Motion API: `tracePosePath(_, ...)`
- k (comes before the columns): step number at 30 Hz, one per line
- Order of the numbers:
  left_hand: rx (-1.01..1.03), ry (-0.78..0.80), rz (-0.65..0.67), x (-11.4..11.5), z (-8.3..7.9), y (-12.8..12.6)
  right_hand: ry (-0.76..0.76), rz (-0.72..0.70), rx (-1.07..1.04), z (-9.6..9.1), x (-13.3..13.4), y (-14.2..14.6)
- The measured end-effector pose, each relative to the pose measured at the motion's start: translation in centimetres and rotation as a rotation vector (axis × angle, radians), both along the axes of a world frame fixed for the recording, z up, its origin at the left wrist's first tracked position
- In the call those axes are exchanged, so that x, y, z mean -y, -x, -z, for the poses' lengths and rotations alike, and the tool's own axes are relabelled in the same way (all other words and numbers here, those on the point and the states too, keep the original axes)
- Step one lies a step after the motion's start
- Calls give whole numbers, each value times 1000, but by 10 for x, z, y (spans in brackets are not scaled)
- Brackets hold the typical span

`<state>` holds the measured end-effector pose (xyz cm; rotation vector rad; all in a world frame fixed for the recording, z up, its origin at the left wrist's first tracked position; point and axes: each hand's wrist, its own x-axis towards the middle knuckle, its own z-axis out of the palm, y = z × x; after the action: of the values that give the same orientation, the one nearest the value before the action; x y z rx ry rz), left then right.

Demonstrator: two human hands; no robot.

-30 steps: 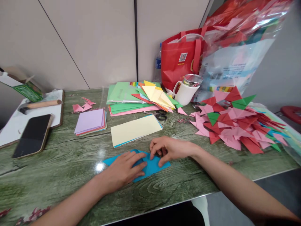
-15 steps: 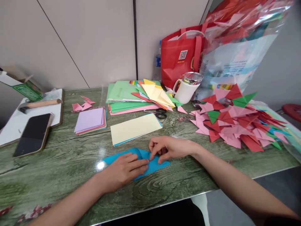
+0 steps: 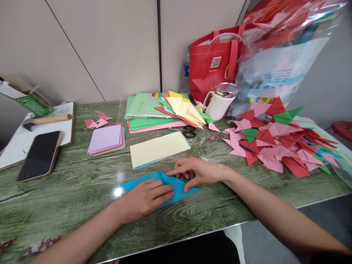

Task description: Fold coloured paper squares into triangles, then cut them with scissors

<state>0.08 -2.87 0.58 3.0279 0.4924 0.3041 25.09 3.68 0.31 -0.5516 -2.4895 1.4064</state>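
Note:
A folded sheet of blue paper (image 3: 180,187) lies on the table in front of me, with pointed left and right ends. My left hand (image 3: 145,196) rests flat across its middle, fingers stretched out and pressing it down. At the paper's upper edge is my right hand (image 3: 194,172), its index finger reaching left to the fold and its thumb apart on the right part. The other right fingers are curled, and nothing shows gripped between them. Just beyond the hands lies a stack of cream and blue paper strips (image 3: 159,148).
Small paper squares (image 3: 106,139) and a phone (image 3: 40,156) lie left, beside a hammer (image 3: 52,119). Behind are coloured paper packs (image 3: 143,106), scissors (image 3: 189,132), a white mug (image 3: 221,104) and a red bag (image 3: 206,80). Folded paper pieces (image 3: 275,139) heap up at right.
My right index finger has moved from the middle of the blue paper up and left to its upper fold, straightening. My left hand has stayed in place on the paper.

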Motion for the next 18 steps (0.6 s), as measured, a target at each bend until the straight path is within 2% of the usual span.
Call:
tracePosePath(5, -5, -9, 8, 0, 1, 1, -16, -6, 8, 3, 1, 1)
tracePosePath(18, 12, -24, 20, -1, 3, 2, -47, 8, 96, -4, 3, 2)
